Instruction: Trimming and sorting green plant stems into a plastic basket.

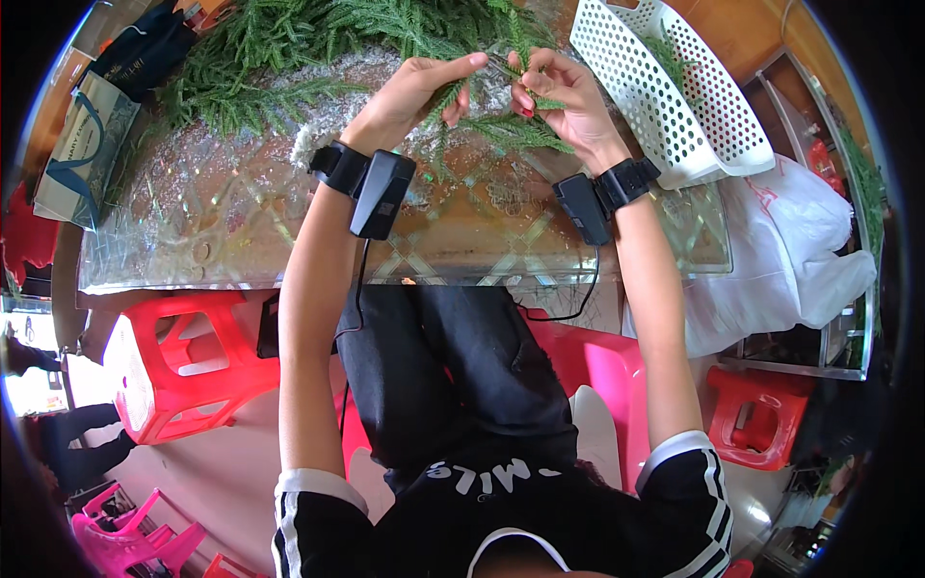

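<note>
Over the far part of a glass-topped table point(434, 246), both my hands work on green artificial pine sprigs. My right hand point(575, 106) is closed in a pinch on a pine sprig point(521, 37), whose needles show above and below the fingers. Just left of it, my left hand point(416, 94) has its thumb pointing right and its fingers curled round a green sprig point(447, 96); its grip is partly hidden. Another sprig point(515, 133) lies on the table below the hands. A large heap of pine sprigs point(289, 53) spreads beyond my left hand.
White flakes point(347, 77) litter the tabletop. A perforated white basket point(665, 106) with some greenery stands at the right, above a white plastic bag point(780, 250). A paper bag point(87, 149) lies at the left edge. Red stools point(207, 361) stand below the table; cables hang from my wrist devices.
</note>
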Motion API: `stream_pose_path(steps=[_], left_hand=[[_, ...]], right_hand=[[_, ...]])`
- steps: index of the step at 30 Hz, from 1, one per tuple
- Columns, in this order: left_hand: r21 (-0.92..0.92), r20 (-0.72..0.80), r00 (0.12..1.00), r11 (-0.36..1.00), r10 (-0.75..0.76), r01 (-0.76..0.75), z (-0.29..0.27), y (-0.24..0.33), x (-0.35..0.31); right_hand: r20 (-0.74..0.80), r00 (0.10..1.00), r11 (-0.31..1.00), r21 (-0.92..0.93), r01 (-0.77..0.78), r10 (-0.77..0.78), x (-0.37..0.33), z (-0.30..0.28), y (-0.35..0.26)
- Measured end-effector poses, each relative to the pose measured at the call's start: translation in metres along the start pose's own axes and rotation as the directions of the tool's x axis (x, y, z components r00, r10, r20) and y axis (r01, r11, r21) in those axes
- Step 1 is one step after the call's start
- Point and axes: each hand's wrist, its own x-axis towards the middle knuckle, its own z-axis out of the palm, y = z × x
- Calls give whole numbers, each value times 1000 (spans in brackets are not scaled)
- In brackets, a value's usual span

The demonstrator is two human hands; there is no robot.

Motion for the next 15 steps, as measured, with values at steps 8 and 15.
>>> stream_pose_path(steps=[8, 15], left_hand=[[231, -16, 1000, 973, 25, -20, 6, -6, 5], [264, -69, 997, 964, 43, -23, 7, -8, 7]], right_hand=[[-74, 997, 1000, -13, -5, 4, 1, -3, 8], [-146, 989, 998, -68, -9, -1, 1, -1, 7]])
